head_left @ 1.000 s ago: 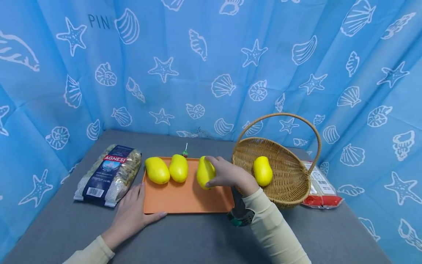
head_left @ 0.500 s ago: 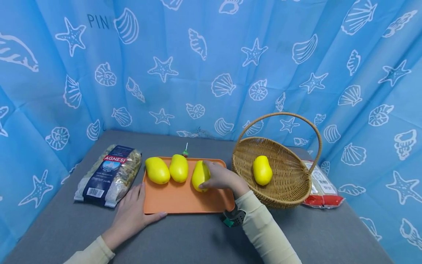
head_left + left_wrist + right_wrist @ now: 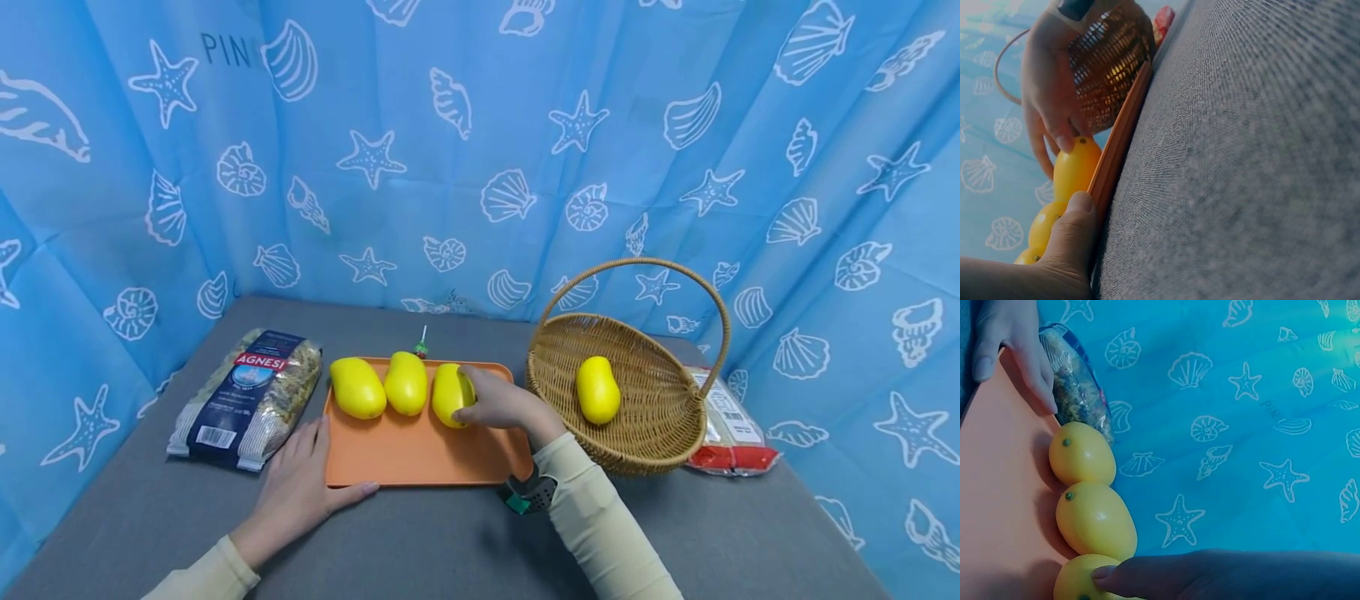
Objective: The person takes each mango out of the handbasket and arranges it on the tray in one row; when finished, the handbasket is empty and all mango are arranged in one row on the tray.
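My right hand [image 3: 501, 402] holds a yellow mango [image 3: 447, 395] on the orange tray [image 3: 420, 462], with the thumb on its near side and fingers over the far side. Two more mangoes lie to its left along the tray's back: a middle mango [image 3: 406, 383] and a left mango [image 3: 358, 388]. In the right wrist view these two touch each other. My left hand [image 3: 294, 487] rests at the tray's front left corner, fingers straight along its left side and thumb [image 3: 1075, 225] against the front edge. Another mango [image 3: 597, 390] sits inside the wicker basket [image 3: 660, 417].
Left of the tray lies an Agnesi pasta bag [image 3: 251, 396]. Behind the tray's rim is a small green-topped item [image 3: 422, 346] with a white stick. A red-and-clear packet [image 3: 735, 454] lies right of the basket. A blue shell-print curtain [image 3: 480, 150] surrounds the grey table [image 3: 420, 542].
My right hand has moved left and brought its mango down beside the middle one, narrowing the gap. My left hand has stayed at the tray corner.
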